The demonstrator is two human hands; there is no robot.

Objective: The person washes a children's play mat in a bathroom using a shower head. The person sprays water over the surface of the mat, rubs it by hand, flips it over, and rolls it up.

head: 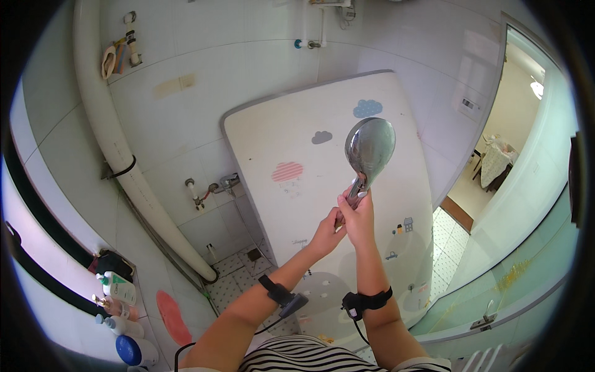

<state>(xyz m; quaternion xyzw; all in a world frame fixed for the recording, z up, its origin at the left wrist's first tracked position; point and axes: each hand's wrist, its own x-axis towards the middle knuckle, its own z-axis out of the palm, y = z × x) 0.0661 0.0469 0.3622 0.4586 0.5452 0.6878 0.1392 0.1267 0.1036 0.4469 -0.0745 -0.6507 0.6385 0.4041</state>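
Observation:
A chrome hand shower (370, 144) is held up in front of me, its round head pointing away and up. My left hand (329, 231) grips the lower end of its handle. Just above, my right hand (358, 214) is closed round the handle near the neck. Behind the shower head, a large pale foam mat (344, 162) with printed clouds and small houses leans against the tiled wall. A mixer tap (228, 181) is mounted on the wall left of the mat, with a thin hose hanging from it.
A thick white pipe (111, 135) runs down the wall at the left. Pump bottles (122, 288) stand on a ledge at the lower left. A curved glass screen (502, 297) is at the lower right, beside an open doorway (492, 139). A floor drain (254, 254) lies below the tap.

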